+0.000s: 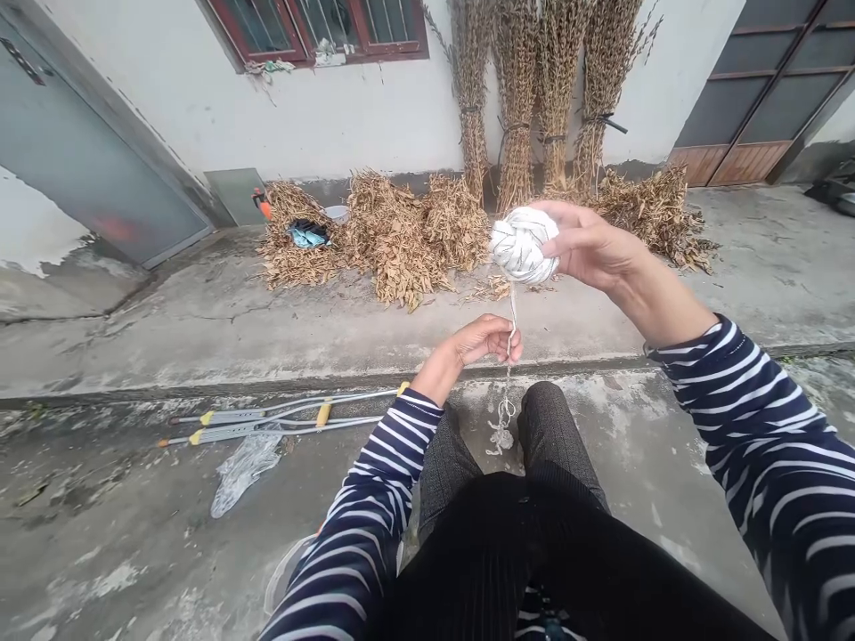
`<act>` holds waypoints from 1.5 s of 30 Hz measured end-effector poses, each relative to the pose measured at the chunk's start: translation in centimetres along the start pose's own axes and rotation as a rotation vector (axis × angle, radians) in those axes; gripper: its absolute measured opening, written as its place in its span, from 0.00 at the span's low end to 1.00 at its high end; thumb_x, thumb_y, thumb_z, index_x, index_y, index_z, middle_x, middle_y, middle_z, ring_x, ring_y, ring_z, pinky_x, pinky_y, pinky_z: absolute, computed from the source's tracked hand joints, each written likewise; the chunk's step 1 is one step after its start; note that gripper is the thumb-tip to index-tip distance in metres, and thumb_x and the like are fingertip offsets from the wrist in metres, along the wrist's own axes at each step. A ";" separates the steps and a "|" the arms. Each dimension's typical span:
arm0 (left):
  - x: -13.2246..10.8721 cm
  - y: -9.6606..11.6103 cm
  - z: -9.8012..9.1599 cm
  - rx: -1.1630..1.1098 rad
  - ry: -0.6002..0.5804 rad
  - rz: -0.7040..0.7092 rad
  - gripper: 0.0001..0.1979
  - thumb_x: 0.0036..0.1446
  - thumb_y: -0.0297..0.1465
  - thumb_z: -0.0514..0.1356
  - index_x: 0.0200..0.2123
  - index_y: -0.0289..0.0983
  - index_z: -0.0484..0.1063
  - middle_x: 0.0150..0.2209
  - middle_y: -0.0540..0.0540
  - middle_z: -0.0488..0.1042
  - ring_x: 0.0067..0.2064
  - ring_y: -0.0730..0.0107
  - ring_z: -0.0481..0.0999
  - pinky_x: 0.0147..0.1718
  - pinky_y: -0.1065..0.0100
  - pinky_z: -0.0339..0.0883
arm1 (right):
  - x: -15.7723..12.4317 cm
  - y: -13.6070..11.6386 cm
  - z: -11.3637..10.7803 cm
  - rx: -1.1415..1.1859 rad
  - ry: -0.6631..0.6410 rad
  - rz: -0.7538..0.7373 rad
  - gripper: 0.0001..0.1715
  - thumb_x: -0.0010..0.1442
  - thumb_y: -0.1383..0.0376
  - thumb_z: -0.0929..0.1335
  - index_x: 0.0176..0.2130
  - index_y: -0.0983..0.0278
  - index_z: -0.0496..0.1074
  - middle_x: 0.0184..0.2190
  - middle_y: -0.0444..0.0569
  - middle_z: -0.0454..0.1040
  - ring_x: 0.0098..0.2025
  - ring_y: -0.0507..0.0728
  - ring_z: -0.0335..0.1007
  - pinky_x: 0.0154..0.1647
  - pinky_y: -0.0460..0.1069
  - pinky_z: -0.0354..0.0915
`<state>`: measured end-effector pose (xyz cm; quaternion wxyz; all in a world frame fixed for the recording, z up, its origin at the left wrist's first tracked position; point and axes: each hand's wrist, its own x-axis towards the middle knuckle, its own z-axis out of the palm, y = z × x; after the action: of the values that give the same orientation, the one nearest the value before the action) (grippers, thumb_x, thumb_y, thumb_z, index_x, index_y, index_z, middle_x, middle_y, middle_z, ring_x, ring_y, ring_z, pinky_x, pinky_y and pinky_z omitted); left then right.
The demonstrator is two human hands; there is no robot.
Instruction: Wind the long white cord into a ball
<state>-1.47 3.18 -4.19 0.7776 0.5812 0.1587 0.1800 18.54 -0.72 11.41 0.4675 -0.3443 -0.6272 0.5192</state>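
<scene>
A ball of white cord [519, 247] with thin dark flecks is held up in my right hand [582, 242], the thumb on its near side and the fingers around its right edge. One strand of the cord [513, 303] runs down from the ball to my left hand [486, 339], where the fingers pinch it a little below the ball. Under my left hand the loose cord [500, 427] hangs in a tangle of loops between my knees. Whether the tangle's lowest part touches the ground is unclear.
Crutches [294, 417] and a clear plastic bag [246, 470] lie on the concrete to my left. Ahead, beyond a low step edge [334, 372], are heaps of dry leafy stalks [414, 227]. Tied bundles of stalks [517, 116] lean against the white wall.
</scene>
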 end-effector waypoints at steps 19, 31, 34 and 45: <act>-1.9 0.8 5.4 -0.052 -0.161 -0.028 0.25 0.54 0.49 0.69 0.28 0.30 0.74 0.25 0.38 0.78 0.23 0.67 0.77 0.19 0.72 0.64 | -0.8 3.3 0.0 -0.352 0.081 -0.237 0.42 0.37 0.54 0.84 0.50 0.59 0.72 0.45 0.48 0.75 0.50 0.62 0.72 0.51 0.58 0.72; -2.4 -2.5 3.9 -0.112 0.394 0.207 0.27 0.53 0.47 0.70 0.47 0.32 0.75 0.45 0.35 0.81 0.41 0.61 0.83 0.25 0.74 0.71 | -1.3 3.3 0.0 -0.167 0.308 -0.166 0.42 0.37 0.59 0.82 0.52 0.55 0.71 0.49 0.48 0.76 0.56 0.65 0.72 0.48 0.59 0.76; -1.3 -1.0 3.4 -0.048 0.492 0.292 0.26 0.49 0.41 0.74 0.48 0.33 0.76 0.50 0.36 0.79 0.48 0.60 0.81 0.30 0.73 0.73 | -1.3 3.2 0.5 -0.122 0.306 -0.109 0.42 0.37 0.61 0.81 0.52 0.56 0.71 0.47 0.48 0.77 0.53 0.64 0.74 0.46 0.58 0.76; 2.8 3.0 4.5 0.066 0.725 0.506 0.10 0.56 0.33 0.69 0.34 0.33 0.76 0.26 0.48 0.77 0.28 0.73 0.76 0.30 0.72 0.69 | -1.3 3.2 1.6 -0.087 0.271 -0.038 0.40 0.37 0.62 0.82 0.49 0.59 0.73 0.43 0.49 0.78 0.47 0.63 0.77 0.42 0.58 0.77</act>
<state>2.76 1.41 -0.21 0.5842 0.5255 0.2796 0.5518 17.27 -1.69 7.96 0.5422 -0.4193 -0.5868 0.4311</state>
